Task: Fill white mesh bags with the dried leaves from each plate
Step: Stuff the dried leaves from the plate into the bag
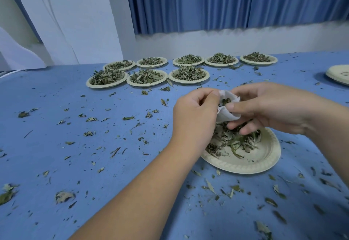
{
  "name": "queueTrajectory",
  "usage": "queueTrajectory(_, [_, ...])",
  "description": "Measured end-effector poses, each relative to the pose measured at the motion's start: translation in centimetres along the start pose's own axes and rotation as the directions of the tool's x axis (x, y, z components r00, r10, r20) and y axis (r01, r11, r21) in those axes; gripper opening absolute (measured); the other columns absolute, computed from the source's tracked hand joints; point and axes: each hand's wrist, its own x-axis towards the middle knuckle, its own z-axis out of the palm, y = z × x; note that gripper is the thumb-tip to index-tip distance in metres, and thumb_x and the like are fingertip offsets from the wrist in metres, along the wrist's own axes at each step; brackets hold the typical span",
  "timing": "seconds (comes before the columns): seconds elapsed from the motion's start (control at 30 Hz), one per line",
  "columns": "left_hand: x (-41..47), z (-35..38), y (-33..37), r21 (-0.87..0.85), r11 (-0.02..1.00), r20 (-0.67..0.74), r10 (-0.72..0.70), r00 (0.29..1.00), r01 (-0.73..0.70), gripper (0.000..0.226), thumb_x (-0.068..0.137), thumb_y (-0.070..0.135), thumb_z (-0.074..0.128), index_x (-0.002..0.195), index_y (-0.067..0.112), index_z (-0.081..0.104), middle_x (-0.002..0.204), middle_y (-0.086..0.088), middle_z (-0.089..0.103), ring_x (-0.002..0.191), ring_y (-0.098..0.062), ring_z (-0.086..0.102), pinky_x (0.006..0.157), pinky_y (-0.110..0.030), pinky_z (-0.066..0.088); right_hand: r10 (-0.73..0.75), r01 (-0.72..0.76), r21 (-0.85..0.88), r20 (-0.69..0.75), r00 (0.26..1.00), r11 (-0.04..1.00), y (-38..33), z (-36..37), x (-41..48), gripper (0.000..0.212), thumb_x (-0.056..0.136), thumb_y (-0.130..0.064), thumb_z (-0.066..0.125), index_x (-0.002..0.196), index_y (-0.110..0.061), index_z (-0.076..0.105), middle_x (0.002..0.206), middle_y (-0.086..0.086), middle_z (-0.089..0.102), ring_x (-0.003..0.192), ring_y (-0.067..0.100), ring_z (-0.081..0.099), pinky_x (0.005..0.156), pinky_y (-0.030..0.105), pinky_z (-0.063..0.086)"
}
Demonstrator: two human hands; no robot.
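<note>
A small white mesh bag [227,114] hangs between both hands above a cream paper plate [264,161]. My left hand [194,115] grips the bag's left edge with curled fingers. My right hand [264,107] pinches its right edge, thumb at the opening. Green dried leaves [225,101] show inside the bag's mouth. A loose pile of dried leaves [234,141] lies on the far half of the plate, partly hidden by my right fingers.
Several cream plates heaped with dried leaves [146,77] stand in two rows at the back of the blue table [75,145]. A stack of bare plates [340,73] sits at the right edge. Leaf scraps [63,196] lie scattered all over. Blue curtains [226,2] hang behind.
</note>
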Motion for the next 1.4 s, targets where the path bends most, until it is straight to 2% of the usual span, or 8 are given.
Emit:
queueTrajectory(0.1, [-0.2,0.3,0.2,0.011,1.000,0.021,-0.006,1.000,0.006,0.024,0.091,0.021,0.061,0.070,0.029,0.072,0.056,0.018,0.060,0.053,0.003,0.052,0.054,-0.014,0.044,0.015,-0.018,-0.029,-0.128,0.992,0.999,-0.1,1.1,0.9,0.018,0.081,0.006,0.064,0.098,-0.002,0.063,0.078,0.012,0.065,0.054,0.012,0.065,0.046,0.019,0.050])
queueTrajectory(0.27, [-0.5,0.4,0.4,0.003,1.000,0.088,-0.002,0.996,0.001,0.024,0.092,0.018,0.062,0.071,0.026,0.072,0.051,0.014,0.058,0.047,-0.001,0.047,0.048,-0.016,0.040,-0.044,-0.055,-0.297,-0.317,0.948,0.953,-0.3,2.8,2.8,0.022,0.084,0.005,0.050,0.069,-0.011,0.053,0.061,0.010,0.051,0.038,0.013,0.043,0.034,0.018,0.034])
queueTrajectory(0.37, [-0.2,0.2,0.3,0.026,1.000,0.041,0.016,0.999,-0.017,0.023,0.090,0.020,0.063,0.071,0.027,0.073,0.059,0.015,0.063,0.055,0.002,0.052,0.054,-0.013,0.044,-0.078,-0.028,-0.332,-0.300,0.951,0.943,-0.4,2.9,2.8,0.017,0.084,0.005,0.051,0.075,-0.008,0.058,0.060,0.011,0.056,0.037,0.013,0.047,0.035,0.018,0.036])
queueTrajectory(0.57, [0.6,-0.8,0.0,0.053,0.997,-0.037,0.058,0.998,-0.056,0.026,0.093,0.022,0.060,0.070,0.025,0.071,0.052,0.017,0.055,0.052,0.002,0.048,0.051,-0.012,0.040,-0.013,0.013,-0.006,-0.098,0.995,1.000,-1.4,0.6,1.4,0.017,0.092,-0.008,0.060,0.107,-0.002,0.064,0.094,0.014,0.063,0.072,0.025,0.071,0.055,0.026,0.056])
queueTrajectory(0.93, [0.1,-0.5,0.4,0.000,0.998,0.013,0.068,0.998,-0.068,0.025,0.092,0.018,0.062,0.070,0.024,0.071,0.049,0.016,0.052,0.044,0.001,0.048,0.047,-0.015,0.038,-0.143,0.066,-0.309,-0.233,0.962,0.949,-1.5,2.3,2.9,0.023,0.074,0.012,0.056,0.066,-0.009,0.053,0.052,0.008,0.046,0.037,0.011,0.039,0.036,0.017,0.029])
queueTrajectory(1.13, [0.9,-1.0,0.2,0.072,0.992,-0.042,0.107,0.993,-0.104,0.023,0.093,0.020,0.061,0.073,0.023,0.070,0.051,0.017,0.052,0.048,0.000,0.044,0.049,-0.015,0.038,-0.233,0.151,-0.303,-0.257,0.938,0.941,-1.4,0.8,1.2,0.012,0.079,-0.028,0.073,0.083,-0.019,0.066,0.054,-0.008,0.056,0.045,0.009,0.047,0.042,0.020,0.039])
queueTrajectory(1.27, [1.9,-2.1,-0.1,0.063,0.993,-0.117,0.106,0.987,-0.099,0.027,0.095,0.023,0.059,0.069,0.024,0.067,0.051,0.013,0.046,0.044,-0.007,0.035,0.050,-0.026,0.031,-0.274,0.091,-0.407,-0.418,0.866,0.909,-0.1,-0.9,-0.9,0.038,0.072,-0.068,0.058,0.095,-0.039,0.065,0.084,-0.019,0.064,0.065,-0.005,0.058,0.061,0.021,0.043])
queueTrajectory(1.4, [2.4,-2.8,-0.4,0.016,0.993,-0.168,0.121,0.978,-0.120,0.028,0.093,0.025,0.059,0.068,0.029,0.070,0.056,0.008,0.049,0.047,-0.008,0.036,0.052,-0.028,0.031,-0.244,-0.051,-0.658,-0.349,0.905,0.752,1.8,-1.4,-1.8,0.088,0.056,-0.087,0.043,0.131,-0.042,0.046,0.124,-0.015,0.048,0.103,0.004,0.052,0.082,0.030,0.040])
